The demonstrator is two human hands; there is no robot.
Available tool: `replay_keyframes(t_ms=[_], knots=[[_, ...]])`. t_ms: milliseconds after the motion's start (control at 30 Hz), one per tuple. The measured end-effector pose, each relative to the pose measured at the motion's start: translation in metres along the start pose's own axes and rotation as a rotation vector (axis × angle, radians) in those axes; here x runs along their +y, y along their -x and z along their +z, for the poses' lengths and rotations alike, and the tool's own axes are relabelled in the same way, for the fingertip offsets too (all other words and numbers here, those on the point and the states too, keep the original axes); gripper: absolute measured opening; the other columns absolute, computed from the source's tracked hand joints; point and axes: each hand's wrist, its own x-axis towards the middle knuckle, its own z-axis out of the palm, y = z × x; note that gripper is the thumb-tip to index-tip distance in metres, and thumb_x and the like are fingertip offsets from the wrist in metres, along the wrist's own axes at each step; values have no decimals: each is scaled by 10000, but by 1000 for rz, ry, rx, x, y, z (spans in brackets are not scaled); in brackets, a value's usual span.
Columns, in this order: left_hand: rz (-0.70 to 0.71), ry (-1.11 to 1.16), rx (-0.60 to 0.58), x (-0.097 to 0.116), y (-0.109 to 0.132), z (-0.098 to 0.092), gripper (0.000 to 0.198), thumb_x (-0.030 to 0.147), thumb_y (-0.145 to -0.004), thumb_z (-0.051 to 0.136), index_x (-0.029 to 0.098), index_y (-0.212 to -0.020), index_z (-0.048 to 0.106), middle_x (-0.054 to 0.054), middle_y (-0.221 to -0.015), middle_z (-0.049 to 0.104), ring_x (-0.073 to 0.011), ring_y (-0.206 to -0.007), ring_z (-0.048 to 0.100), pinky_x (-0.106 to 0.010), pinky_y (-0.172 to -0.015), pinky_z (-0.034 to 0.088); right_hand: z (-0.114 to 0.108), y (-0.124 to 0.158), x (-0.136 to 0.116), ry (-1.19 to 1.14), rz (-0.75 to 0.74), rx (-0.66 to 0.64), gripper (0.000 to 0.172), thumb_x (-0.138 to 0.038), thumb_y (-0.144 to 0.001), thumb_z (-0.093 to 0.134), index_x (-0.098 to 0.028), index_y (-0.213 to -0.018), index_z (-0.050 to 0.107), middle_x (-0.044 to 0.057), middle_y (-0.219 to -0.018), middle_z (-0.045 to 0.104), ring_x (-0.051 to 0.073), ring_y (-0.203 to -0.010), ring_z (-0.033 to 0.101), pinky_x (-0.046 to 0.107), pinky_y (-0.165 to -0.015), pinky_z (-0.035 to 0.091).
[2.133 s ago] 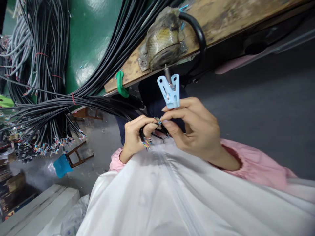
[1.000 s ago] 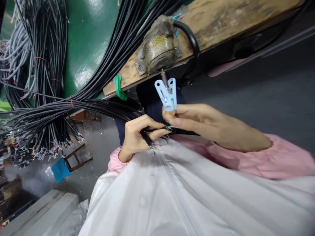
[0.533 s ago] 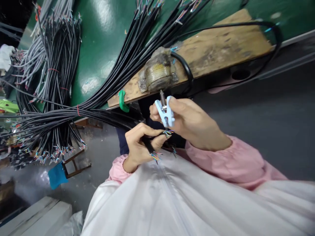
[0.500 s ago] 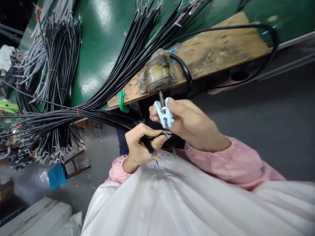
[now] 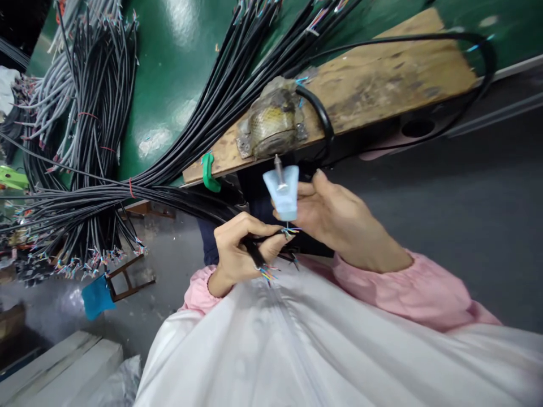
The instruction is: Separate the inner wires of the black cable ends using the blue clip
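My left hand (image 5: 240,246) is closed around black cables (image 5: 255,254), whose stripped ends show thin coloured wires (image 5: 268,273). One cable end is pinched between thumb and forefinger, its coloured wires (image 5: 289,230) fanned out. Just above them, a light blue clip (image 5: 281,195) sits on the thin metal shaft (image 5: 278,164) of a motor (image 5: 274,127); the clip is smeared, as if spinning. A thin strand runs from the clip's lower end down to the pinched cable end. My right hand (image 5: 339,217) is open beside the clip, fingers apart, with nothing visible in it.
The motor is fixed to a wooden board (image 5: 394,68) at the edge of the green table (image 5: 169,73). Bundles of black cable (image 5: 97,96) lie across the table and hang over its edge. A green clamp (image 5: 210,172) grips the board. A stool (image 5: 99,297) stands lower left.
My right hand has let go of the clip and drawn slightly right, its fingers spreading. The clip, sharp before, is now blurred by rotation. My left hand still pinches the cable.
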Motion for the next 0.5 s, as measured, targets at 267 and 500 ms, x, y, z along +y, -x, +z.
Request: replay_keyframes(t_ms=[267, 500], knots=[[80, 153, -177, -18, -7, -16, 225, 412, -743, 826, 194, -760, 772, -15, -682, 709, -96, -601, 644, -208, -560, 502, 7, 37, -21, 216, 18, -88, 340, -539, -769, 775, -214, -692, 708, 2, -645, 634, 125, -575, 576, 253, -517, 471], [-249, 461, -249, -46, -20, -34, 385, 531, -625, 876, 196, -787, 775, 19, -647, 609, -34, -506, 504, -180, -486, 405, 8, 41, -12, 553, -239, -288, 218, -341, -848, 717, -226, -664, 696, -26, -541, 603, 92, -459, 505, 219, -420, 386]])
